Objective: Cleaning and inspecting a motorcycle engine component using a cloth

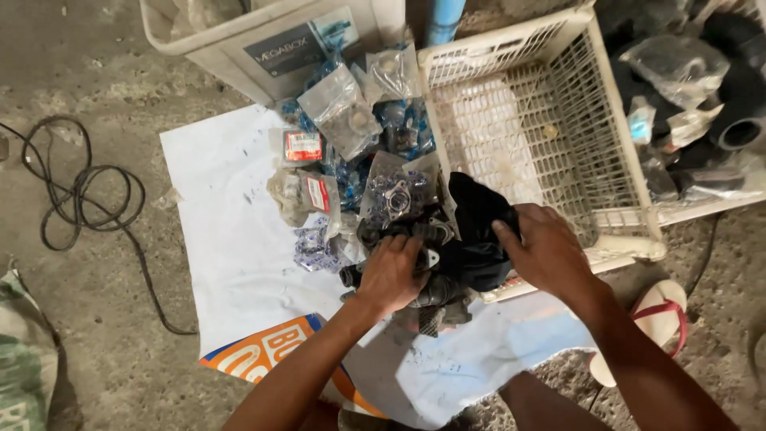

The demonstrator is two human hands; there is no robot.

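Centrally, the left hand point(391, 275) presses closed on a dark metal part point(435, 291); the right hand point(542, 247) pinches a black cloth point(475, 231) just beside it, over the white sheet point(231, 231); beyond the hands, bagged parts point(343, 112) crowd close and could be knocked aside; the cloth hides the part's far side; the white crate point(614, 120) beyond the right hand holds small unclear items.

black cloth point(477, 231), white mesh crate point(558, 128), white sheet w/ orange corner point(231, 239)

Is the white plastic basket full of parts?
No, the white plastic basket is almost empty; its mesh floor shows, and the bagged parts lie outside it on the white sheet.
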